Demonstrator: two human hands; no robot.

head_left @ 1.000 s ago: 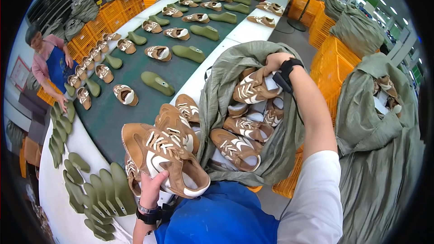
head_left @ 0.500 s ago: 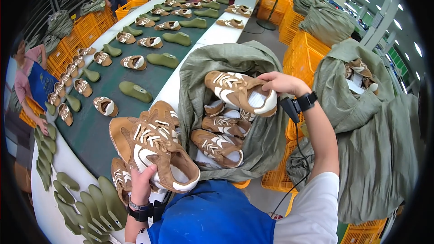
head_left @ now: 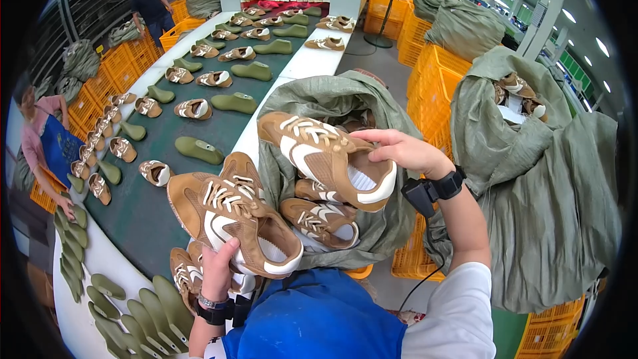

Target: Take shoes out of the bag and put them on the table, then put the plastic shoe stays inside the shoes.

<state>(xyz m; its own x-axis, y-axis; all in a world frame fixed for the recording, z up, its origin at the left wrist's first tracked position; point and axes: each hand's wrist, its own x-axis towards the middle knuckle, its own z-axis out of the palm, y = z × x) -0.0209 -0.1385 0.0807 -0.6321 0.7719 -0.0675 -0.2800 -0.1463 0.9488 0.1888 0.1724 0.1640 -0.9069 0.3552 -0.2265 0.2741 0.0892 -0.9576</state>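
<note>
In my left hand (head_left: 218, 269) is a brown shoe upper (head_left: 229, 223) with white side stripes and laces, the thumb pressed on its side. More uppers (head_left: 186, 272) are bunched behind and under it; whether my fingers hold these too is hidden. My right hand (head_left: 405, 151) grips another brown upper (head_left: 319, 153) by its collar, thumb and fingers at the opening, toe pointing left. That one is above a grey-green woven sack (head_left: 392, 226), in which several similar uppers (head_left: 319, 221) lie.
Left of the sack runs a dark green conveyor (head_left: 139, 216) with white edges, carrying uppers and green shoe lasts (head_left: 199, 150). Loose lasts (head_left: 159, 312) lie at the near left, where a co-worker's hand (head_left: 66, 207) reaches. Orange crates (head_left: 432, 86) and another filled sack (head_left: 512, 153) stand right.
My right hand has brought its upper out of the sack, left and closer to me, so it looks larger. My left hand's upper has shifted slightly right. The view has tilted a little.
</note>
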